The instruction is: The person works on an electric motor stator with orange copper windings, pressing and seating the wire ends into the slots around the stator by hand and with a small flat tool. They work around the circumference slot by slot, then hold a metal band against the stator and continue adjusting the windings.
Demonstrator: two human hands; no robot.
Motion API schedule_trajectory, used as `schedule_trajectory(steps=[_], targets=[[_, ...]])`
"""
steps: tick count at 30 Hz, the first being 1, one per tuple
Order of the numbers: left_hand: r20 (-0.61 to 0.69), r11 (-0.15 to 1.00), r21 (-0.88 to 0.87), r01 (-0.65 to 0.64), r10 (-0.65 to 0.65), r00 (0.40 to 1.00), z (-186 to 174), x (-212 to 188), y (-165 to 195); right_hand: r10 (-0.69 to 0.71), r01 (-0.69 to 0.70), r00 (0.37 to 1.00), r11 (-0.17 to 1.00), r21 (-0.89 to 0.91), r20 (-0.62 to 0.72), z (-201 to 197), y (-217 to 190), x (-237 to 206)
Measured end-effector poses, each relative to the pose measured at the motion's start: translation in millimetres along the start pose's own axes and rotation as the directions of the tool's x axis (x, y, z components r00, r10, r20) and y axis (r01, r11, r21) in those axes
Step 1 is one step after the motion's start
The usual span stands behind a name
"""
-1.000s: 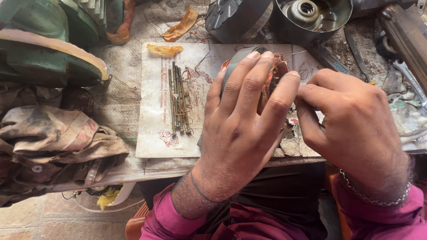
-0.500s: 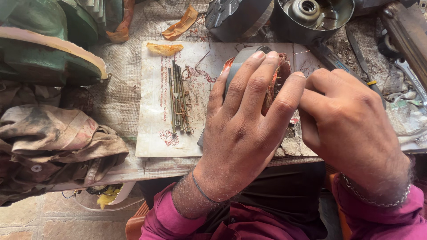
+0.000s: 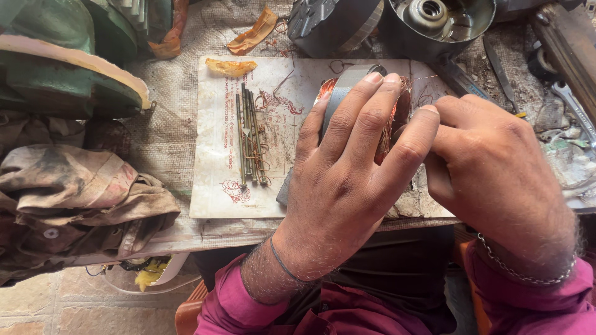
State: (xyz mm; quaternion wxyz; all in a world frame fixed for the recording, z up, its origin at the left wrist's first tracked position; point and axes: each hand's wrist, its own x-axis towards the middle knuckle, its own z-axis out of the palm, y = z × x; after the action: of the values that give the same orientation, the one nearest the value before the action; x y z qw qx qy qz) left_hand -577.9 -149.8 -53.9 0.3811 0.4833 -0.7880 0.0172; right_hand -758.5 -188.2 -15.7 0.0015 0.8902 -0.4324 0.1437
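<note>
Your left hand point(image 3: 347, 186) lies over a grey metal ring wound with copper wire point(image 3: 347, 84), fingers spread a little and curled down on its top edge, holding it steady. The ring stands on edge on a pale sheet of card point(image 3: 214, 180), near the middle of the bench in front of you. Your right hand point(image 3: 496, 174) presses in from the other side, touching the ring and your left fingertips; its fingers are tucked out of sight behind the knuckles, so you cannot tell whether they pinch anything.

The card lies on a worn woven cloth point(image 3: 167, 124) that covers the bench. On the card, just left of the ring, a bundle of thin metal rods point(image 3: 249, 136) lies lengthwise, with loose curls of copper wire point(image 3: 236, 191) around it and a scrap of yellow paper point(image 3: 230, 65) at the card's top corner. A second orange scrap point(image 3: 253, 31) lies on the cloth beyond.

At the far edge stand a dark ribbed motor housing point(image 3: 332, 25) and a round metal casing point(image 3: 434, 25) with a hub in its centre. Flat hand tools point(image 3: 574, 102) lie to your right. A green machine body point(image 3: 62, 68) fills the left corner, with a soiled bundle of cloth point(image 3: 81, 198) below it. Tiled floor point(image 3: 56, 310) shows under the bench edge.
</note>
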Motion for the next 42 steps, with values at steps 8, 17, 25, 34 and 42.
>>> schedule_trajectory(steps=[8,17,25,34,42], targets=[[-0.001,1.000,0.005,-0.005,0.005,1.000,1,0,1,0.084,-0.088,0.995,0.994,0.059,0.059,0,3,-1],[0.003,1.000,0.019,-0.016,0.016,1.000,0,2,1,0.069,-0.070,0.997,0.997,0.032,0.040,-1,-3,-3],[0.007,1.000,0.024,-0.014,0.014,1.000,0,1,2,0.116,-0.121,0.991,0.990,0.072,0.075,-5,-4,-2],[0.004,0.999,0.039,-0.012,0.012,1.000,1,1,0,0.086,-0.086,0.996,0.996,0.004,-0.025,-6,-8,0],[-0.001,0.999,0.040,-0.008,0.008,1.000,3,0,0,-0.090,0.090,0.995,0.996,-0.006,0.037,-12,-2,-4]])
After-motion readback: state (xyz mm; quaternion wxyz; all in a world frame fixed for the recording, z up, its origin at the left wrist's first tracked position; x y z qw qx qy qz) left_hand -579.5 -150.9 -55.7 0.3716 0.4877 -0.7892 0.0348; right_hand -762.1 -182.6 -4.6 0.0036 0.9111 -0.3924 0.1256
